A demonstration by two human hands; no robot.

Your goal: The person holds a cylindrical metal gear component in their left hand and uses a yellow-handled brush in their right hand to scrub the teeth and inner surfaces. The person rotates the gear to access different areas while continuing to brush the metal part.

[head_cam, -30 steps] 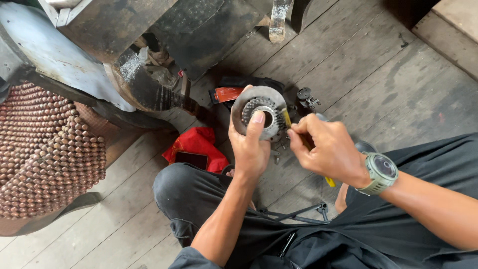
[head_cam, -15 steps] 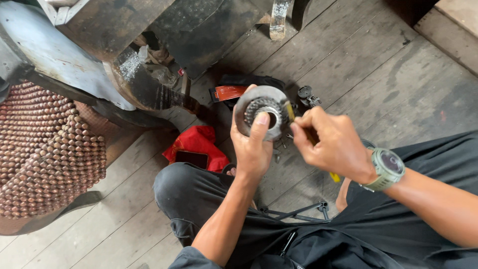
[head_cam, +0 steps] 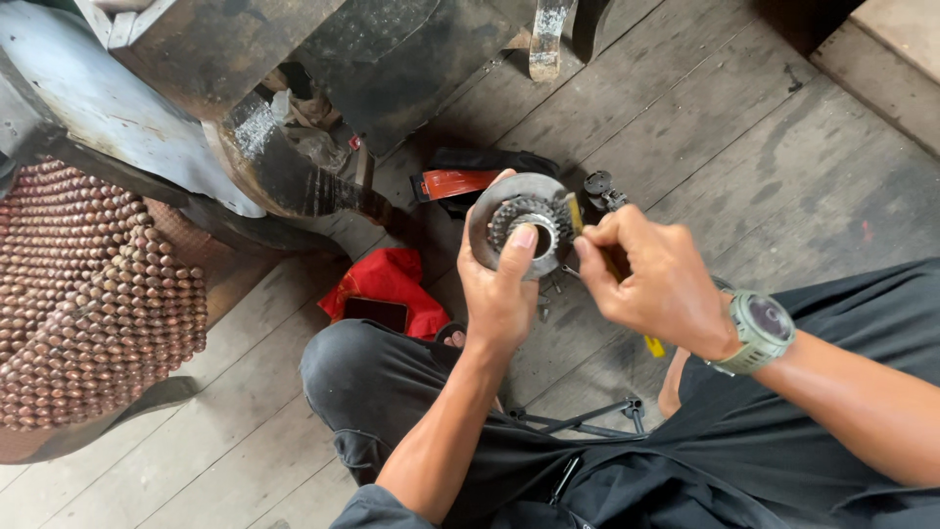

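1. My left hand [head_cam: 499, 294] is clenched around a round metal disc [head_cam: 509, 201] with a toothed gear ring at its middle; my thumb lies across the face and its tip sits at the edge of the centre hole.
2. The disc is up in the air above the wooden floor [head_cam: 764, 147], in the middle of the scene, tilted toward me.
3. My right hand [head_cam: 651, 284] is closed on a yellow-handled tool [head_cam: 650, 345], with its tip touching the right rim of the disc.
4. A green watch [head_cam: 756, 331] sits on my right wrist.
5. On the floor just left of my knee lies a red cloth [head_cam: 387, 274] with a dark phone [head_cam: 377, 313] on it.
6. Beyond the disc, on the far side, lies a black pouch with an orange label [head_cam: 450, 182], and to its right a small dark metal part [head_cam: 602, 188].
7. A beaded seat cover [head_cam: 88, 304] fills the far left.
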